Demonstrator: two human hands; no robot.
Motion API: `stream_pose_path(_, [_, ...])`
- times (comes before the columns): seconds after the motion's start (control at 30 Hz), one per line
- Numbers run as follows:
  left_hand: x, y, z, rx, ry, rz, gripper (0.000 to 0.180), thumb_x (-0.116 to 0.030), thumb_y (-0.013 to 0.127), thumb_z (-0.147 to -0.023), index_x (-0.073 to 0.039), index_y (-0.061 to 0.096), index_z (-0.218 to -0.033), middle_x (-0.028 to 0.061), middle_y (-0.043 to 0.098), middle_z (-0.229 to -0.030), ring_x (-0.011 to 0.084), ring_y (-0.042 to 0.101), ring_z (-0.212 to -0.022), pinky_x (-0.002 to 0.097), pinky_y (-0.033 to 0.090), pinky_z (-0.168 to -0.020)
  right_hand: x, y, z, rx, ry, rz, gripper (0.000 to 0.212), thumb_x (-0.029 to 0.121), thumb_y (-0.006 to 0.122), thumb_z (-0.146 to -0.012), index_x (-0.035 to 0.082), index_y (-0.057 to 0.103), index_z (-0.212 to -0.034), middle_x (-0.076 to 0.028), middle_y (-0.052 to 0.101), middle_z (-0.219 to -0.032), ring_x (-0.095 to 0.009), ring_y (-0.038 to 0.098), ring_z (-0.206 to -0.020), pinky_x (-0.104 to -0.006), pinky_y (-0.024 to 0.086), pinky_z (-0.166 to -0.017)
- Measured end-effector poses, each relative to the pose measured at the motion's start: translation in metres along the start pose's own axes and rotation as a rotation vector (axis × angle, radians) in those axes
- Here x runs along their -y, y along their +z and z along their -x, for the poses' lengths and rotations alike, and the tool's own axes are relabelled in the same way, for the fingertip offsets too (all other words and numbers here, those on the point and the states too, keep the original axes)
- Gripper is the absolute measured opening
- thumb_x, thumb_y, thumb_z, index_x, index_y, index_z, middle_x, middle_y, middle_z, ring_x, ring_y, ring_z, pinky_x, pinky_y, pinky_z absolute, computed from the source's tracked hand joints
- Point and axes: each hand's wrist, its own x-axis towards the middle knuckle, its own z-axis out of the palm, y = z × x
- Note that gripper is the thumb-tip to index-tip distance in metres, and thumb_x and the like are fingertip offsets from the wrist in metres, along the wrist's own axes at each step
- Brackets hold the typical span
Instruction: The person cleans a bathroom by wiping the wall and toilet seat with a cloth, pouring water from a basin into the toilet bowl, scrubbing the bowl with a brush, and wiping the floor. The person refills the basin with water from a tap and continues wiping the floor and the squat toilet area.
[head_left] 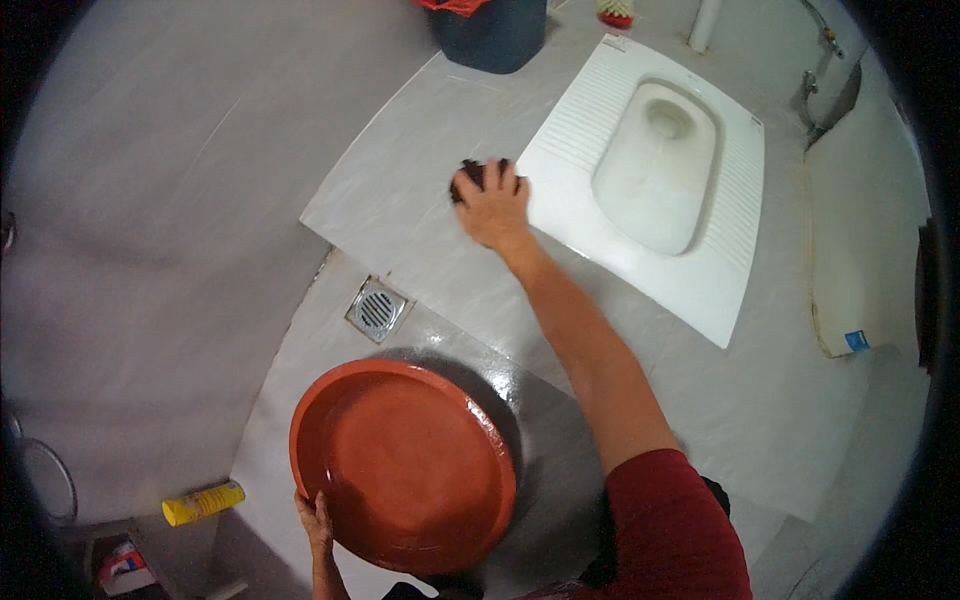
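Observation:
My left hand [317, 522] is closed on the rim of a wide, round, reddish-brown plastic basin [410, 455], its thumb over the near left edge. The basin is tilted above the lower floor, and its inside looks wet and shiny. Reaching far forward, my right hand [492, 212] presses a dark, crumpled cloth or scrubbing pad [468, 180] onto the grey tiled step [400, 185]. The fingers are spread over it and hide much of it. Right beside that hand is the left edge of a white squat toilet [570, 150].
A square metal floor drain [377, 309] sits below the step's edge. A dark bin [490, 38] with a red liner and a brush [615, 12] stand at the back. Near the left wall lies a yellow bottle [203, 503]. A white pipe [705, 25] rises behind the toilet.

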Motion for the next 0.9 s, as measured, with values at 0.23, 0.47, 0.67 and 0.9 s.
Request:
stream_pose_path(0.23, [0.035,-0.02,-0.006,-0.075,0.042,-0.019,0.04,-0.017,0.047,-0.087,0.0,0.034,-0.12,0.0129,0.044,-0.114,0.0223,0.045,-0.104,0.0321,0.035,-0.089,0.104,-0.008,0.055,0.244,-0.579,-0.133,0.026,0.033,0.053,-0.076,0.03,0.056,-0.102,-0.017,0.033,-0.127,-0.039,0.027,-0.118,-0.0528,0.022,-0.094])
stream_pose_path(0.47, [0.053,-0.018,-0.021,-0.256,0.066,-0.071,0.061,-0.005,0.057,-0.078,-0.004,0.025,-0.13,0.0088,0.053,-0.085,0.0209,0.052,-0.078,0.0302,0.044,-0.072,0.002,-0.085,0.159,0.378,-0.956,-0.18,0.014,0.023,0.056,-0.076,0.023,0.061,-0.089,-0.02,0.03,-0.131,-0.038,0.034,-0.117,-0.0498,0.024,-0.097])
stream_pose_path(0.67, [0.013,-0.004,-0.021,-0.306,0.297,-0.589,0.066,-0.021,0.062,-0.077,-0.003,0.027,-0.129,0.0157,0.041,-0.106,0.0286,0.044,-0.099,0.039,0.039,-0.083,-0.109,-0.21,0.296,0.565,-0.553,-0.089,0.046,0.027,0.066,-0.07,0.024,0.05,-0.112,-0.017,0.019,-0.138,-0.036,0.026,-0.122,-0.0486,0.023,-0.098])
stream_pose_path(0.9, [0.034,-0.018,-0.067,-0.009,0.226,-0.355,0.06,-0.022,0.06,-0.076,0.004,0.031,-0.121,0.0192,0.047,-0.111,0.0318,0.049,-0.097,0.0365,0.039,-0.085,-0.159,-0.282,0.438,0.497,0.193,0.161,0.058,0.027,0.061,-0.074,0.023,0.037,-0.125,-0.018,0.009,-0.14,-0.038,0.02,-0.124,-0.0517,0.017,-0.098])
